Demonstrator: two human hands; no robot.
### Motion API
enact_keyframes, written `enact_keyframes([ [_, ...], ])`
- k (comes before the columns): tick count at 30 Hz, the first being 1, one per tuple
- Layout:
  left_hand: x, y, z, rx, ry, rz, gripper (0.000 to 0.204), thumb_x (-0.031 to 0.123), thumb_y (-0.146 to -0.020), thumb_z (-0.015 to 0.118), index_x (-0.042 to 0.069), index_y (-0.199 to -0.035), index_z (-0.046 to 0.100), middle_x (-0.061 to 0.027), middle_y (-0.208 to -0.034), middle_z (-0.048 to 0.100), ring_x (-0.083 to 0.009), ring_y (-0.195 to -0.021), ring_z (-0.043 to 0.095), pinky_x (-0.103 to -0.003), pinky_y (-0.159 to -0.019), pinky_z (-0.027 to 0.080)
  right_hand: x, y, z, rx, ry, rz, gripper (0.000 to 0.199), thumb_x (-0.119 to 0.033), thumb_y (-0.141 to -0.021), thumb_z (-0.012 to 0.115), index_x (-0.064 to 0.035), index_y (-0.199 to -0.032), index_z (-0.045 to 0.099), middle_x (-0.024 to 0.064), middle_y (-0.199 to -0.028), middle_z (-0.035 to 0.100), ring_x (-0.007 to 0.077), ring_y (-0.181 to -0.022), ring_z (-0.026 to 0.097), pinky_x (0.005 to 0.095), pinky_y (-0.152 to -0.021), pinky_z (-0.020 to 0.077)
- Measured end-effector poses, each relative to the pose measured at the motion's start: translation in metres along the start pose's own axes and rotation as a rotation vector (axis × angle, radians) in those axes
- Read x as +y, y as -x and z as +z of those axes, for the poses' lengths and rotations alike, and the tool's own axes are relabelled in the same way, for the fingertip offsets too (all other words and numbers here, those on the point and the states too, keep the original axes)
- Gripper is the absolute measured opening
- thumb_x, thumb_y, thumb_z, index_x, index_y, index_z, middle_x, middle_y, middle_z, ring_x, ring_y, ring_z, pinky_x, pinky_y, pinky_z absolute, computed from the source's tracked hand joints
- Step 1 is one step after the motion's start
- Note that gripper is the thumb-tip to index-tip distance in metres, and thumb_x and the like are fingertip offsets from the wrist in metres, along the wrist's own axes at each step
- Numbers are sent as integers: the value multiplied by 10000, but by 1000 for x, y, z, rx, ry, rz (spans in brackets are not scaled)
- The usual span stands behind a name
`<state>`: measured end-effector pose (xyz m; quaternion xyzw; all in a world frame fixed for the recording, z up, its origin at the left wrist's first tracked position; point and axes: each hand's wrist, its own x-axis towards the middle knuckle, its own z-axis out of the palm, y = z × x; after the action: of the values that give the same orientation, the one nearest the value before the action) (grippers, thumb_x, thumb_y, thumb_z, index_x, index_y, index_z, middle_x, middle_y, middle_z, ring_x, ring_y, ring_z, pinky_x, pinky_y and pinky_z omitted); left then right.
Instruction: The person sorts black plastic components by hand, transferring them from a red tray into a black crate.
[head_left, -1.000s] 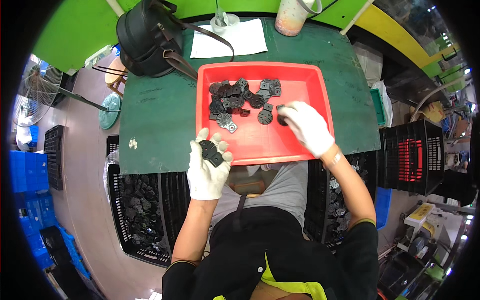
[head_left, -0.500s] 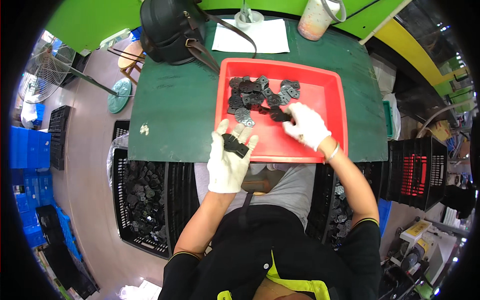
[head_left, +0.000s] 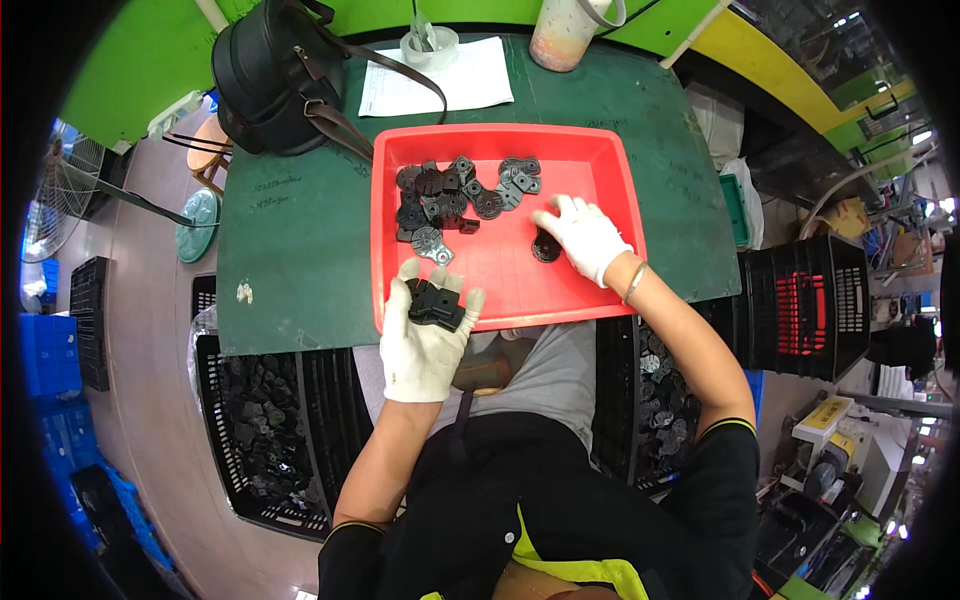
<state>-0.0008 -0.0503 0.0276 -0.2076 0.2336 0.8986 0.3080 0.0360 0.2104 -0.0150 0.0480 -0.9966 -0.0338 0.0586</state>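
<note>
In the head view, the left hand [head_left: 420,355], gloved in white, is palm up at the near left corner of the red tray [head_left: 500,290], its fingers half curled around dark held parts [head_left: 436,304]; how many it holds is hard to tell. The right hand [head_left: 592,240], also gloved, is palm down over the tray's right half, fingers bent at a round black part [head_left: 546,247] on the tray floor; whether they grip it or only touch it, I cannot tell. A pile [head_left: 432,195] of similar black parts fills the tray's far left, with a small cluster [head_left: 519,183] just right of it. The tray sits on a green desk [head_left: 290,250]. At the desk's far left stands a black bag [head_left: 265,85]; right of it lies paper [head_left: 485,88] bearing a clear dish [head_left: 430,50], then a cup [head_left: 562,38]. Black crates of parts flank the person's legs, one left [head_left: 262,430], one right [head_left: 665,410].
</note>
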Motion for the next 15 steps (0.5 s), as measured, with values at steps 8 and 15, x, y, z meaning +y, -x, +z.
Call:
enact_keyframes([
  [8,3,-3,-7,-59,-33,-14,471,419,-921,521,171,-1308,423,-137,-1303,395,-272,-1209,408,-523,-1010,365,-1,-8,-9,-345,-630,235,264,-177,-890,510,-7,-1092,520,152,-1003,573,260,-865,595,367,-780,492],
  [15,3,-6,-9,-94,-27,-48,494,434,-906,546,171,-1305,419,-113,-1291,439,-257,-1158,462,-508,-986,386,-25,2,-27,-294,-1746,482,269,-199,-958,449,46,-1062,489,125,-985,597,158,-784,602,311,-760,513],
])
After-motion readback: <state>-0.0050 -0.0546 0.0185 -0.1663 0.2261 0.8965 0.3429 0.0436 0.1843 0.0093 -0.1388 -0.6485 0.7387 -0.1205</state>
